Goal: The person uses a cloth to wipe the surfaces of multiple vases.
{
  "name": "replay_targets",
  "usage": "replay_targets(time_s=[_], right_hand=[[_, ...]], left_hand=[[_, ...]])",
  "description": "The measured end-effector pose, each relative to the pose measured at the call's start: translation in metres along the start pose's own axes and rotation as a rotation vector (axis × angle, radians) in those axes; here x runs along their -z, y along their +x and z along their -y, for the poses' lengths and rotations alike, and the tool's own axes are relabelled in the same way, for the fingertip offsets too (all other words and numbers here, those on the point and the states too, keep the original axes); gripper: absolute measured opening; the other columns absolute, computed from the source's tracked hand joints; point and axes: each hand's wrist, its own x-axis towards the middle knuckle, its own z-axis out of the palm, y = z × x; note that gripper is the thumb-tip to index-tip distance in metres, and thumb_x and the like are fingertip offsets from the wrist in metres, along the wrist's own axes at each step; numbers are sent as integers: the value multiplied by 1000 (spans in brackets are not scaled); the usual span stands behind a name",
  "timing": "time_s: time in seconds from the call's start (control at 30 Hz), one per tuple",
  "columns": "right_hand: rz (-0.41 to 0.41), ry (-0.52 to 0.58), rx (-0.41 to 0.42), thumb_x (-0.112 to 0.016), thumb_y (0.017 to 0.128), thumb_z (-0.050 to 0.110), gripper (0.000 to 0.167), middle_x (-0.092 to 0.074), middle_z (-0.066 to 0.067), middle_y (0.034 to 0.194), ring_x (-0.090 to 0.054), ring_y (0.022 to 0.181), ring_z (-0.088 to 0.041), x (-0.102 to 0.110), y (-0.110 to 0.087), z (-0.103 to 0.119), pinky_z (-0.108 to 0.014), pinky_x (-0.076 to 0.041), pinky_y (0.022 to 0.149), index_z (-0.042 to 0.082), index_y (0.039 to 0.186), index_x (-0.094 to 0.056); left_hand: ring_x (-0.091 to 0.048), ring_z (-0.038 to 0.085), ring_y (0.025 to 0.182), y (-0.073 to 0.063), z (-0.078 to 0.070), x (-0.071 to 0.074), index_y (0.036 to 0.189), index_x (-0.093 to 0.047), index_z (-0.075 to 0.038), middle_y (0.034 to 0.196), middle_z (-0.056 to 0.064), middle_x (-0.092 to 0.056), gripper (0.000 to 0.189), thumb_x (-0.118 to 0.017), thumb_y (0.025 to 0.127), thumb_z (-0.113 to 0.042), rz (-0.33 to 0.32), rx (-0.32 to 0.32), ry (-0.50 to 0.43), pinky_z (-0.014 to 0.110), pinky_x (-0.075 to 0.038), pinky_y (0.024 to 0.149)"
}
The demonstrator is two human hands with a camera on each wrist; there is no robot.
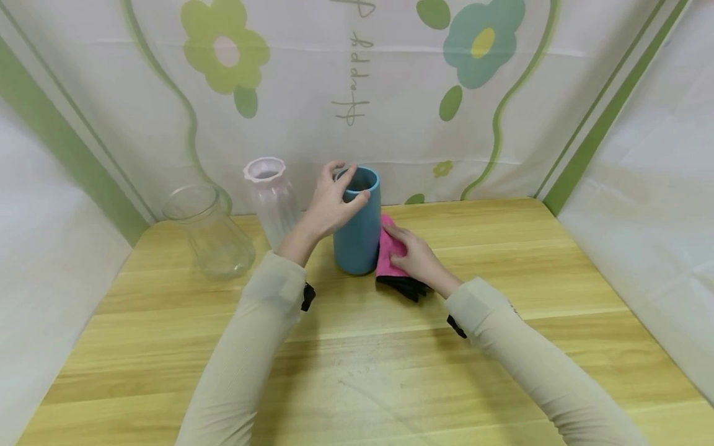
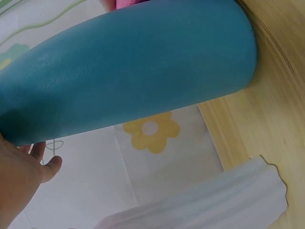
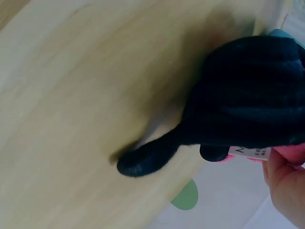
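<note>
The blue vase (image 1: 357,238) stands on the bench (image 1: 357,384), between the two hands. The left hand (image 1: 330,203) holds it from above by the rim, thumb on the near side and fingers apart on the far side; it covers the left part of the rim and the vase's upper left. In the left wrist view that hand is partly cut off at the edge, as is the vase's top, so the fingertips behind it are hidden. The vase's inside is too dark to make out.

The right hand (image 1: 415,255) grips the cloth (image 1: 385,263), thumb and fingers pinching its pink part against the vase's right side. The black part hangs below the hand, near the bench. In the right wrist view this black part hides much of the grip, the hand is cut off at the edge, and the tag (image 3: 252,152) has print too small to read.

The pale vase (image 1: 273,201) stands just left of the left hand, its lower part behind the wrist; the left wrist view cuts it off at the bottom. Further left, the glass vase (image 1: 214,241) is see-through, its outline faint.
</note>
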Motion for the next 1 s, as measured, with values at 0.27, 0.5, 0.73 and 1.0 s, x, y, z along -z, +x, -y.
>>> replay_targets(time_s=[0.27, 0.5, 0.73, 1.0], right_hand=[[-128, 92, 21, -58, 86, 7, 66, -38, -13, 152, -45, 130, -29, 17, 6, 18, -42, -44, 100, 17, 148, -38], [-281, 161, 135, -60, 87, 5, 61, -41, -14, 149, -47, 129, -30, 33, 12, 40, -43, -47, 98, 14, 145, -43], [-315, 176, 182, -60, 87, 4, 59, -42, -13, 150, -37, 140, -29, 39, 13, 48, -45, -38, 111, 14, 144, -45], [-217, 72, 139, -59, 87, 4, 61, -40, -17, 150, -36, 140, -34, 28, 10, 29, -48, -35, 112, 12, 145, -42]], left_hand=[[-19, 33, 143, -1, 0, 3, 153, -22, -10, 156, 14, -15, 65, -40, 99, -42, 13, -30, 9, 54, -21, 116], [-23, 34, 144, -2, -1, 7, 152, -23, -6, 157, 15, -19, 63, -43, 100, -37, 22, -33, -23, 53, -26, 116], [-16, 34, 147, 1, -1, 7, 152, -19, -6, 159, 13, -15, 61, -40, 101, -33, 53, -25, -62, 52, -18, 119], [-17, 31, 147, 1, -1, 3, 153, -18, -8, 160, 9, -15, 64, -38, 99, -37, 29, -22, -20, 51, -20, 118]])
